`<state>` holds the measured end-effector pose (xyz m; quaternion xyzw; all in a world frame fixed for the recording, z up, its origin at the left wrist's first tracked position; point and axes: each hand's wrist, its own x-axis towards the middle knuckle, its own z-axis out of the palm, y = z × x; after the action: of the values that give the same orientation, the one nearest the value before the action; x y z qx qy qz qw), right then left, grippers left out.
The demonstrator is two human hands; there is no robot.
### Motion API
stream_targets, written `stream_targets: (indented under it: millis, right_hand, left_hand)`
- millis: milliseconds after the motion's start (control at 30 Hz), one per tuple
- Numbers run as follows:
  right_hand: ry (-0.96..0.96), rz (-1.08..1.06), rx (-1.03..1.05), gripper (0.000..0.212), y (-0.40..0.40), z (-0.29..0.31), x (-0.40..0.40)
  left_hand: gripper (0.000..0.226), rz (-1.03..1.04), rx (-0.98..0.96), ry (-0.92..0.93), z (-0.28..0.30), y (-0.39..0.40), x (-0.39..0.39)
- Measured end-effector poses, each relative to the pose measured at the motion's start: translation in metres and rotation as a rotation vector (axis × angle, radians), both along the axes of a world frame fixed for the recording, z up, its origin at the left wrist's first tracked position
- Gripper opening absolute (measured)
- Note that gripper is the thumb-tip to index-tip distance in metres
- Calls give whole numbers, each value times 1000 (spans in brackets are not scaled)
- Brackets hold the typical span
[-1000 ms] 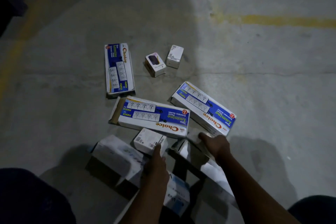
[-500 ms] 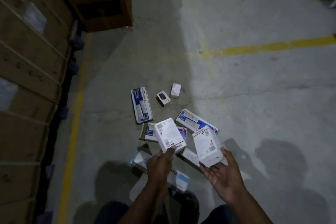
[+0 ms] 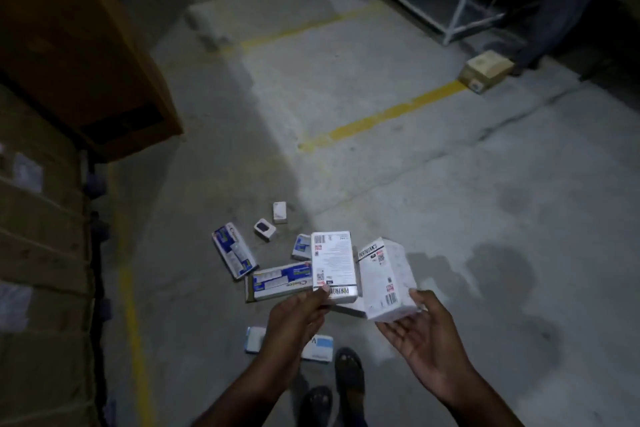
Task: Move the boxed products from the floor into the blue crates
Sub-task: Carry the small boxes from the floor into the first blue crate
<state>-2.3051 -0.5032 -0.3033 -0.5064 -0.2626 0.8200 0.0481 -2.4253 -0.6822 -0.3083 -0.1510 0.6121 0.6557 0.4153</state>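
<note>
Left hand (image 3: 294, 319): white box (image 3: 334, 265) pinched at its lower end. Right hand (image 3: 420, 333): second white box (image 3: 386, 276) cradled on loosely curled fingers, likely light, stiff, smooth card. Long boxes (image 3: 277, 279) lie on the floor (image 3: 381, 184) beyond; better taken across the middle. No crates seen.

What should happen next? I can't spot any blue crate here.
Probably turn to find a crate and carry both boxes there: the left hand holds one white box, the right hand another, and more boxes remain on the floor.
</note>
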Motion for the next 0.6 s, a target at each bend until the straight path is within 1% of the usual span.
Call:
stream_targets:
  millis: [67, 133, 200, 233, 300, 367, 400, 467, 500, 600]
  right_hand:
    - [-38, 10, 91, 32, -5, 15, 32]
    - [-100, 72, 210, 29, -8, 24, 66]
    - [-196, 180, 318, 37, -9, 31, 102]
    - [-236, 225, 363, 37, -9, 35, 120]
    - [-296, 334, 458, 34, -6, 42, 155]
    - [-314, 418, 525, 34, -3, 49, 189]
    - [-302, 422, 546, 34, -2, 52, 206]
    - [-273, 352, 585, 41, 1, 60, 240]
    - [-261, 292, 599, 47, 4, 64, 259]
    - [-215, 100, 559, 53, 10, 69, 320]
  left_hand:
    - [25, -69, -10, 30, 9, -3, 14]
    - [22, -106, -16, 69, 13, -4, 26]
    - [18, -149, -12, 122, 16, -3, 37]
    - [17, -187, -12, 159, 18, -1, 43]
    - [17, -303, -5, 232, 25, 6, 58]
    - [19, -479, -8, 294, 34, 17, 78]
    - [21, -568, -6, 316, 37, 24, 90]
    - [23, -737, 2, 334, 46, 38, 119]
    - [24, -806, 13, 328, 50, 45, 138]
    - [23, -972, 10, 312, 60, 69, 203]
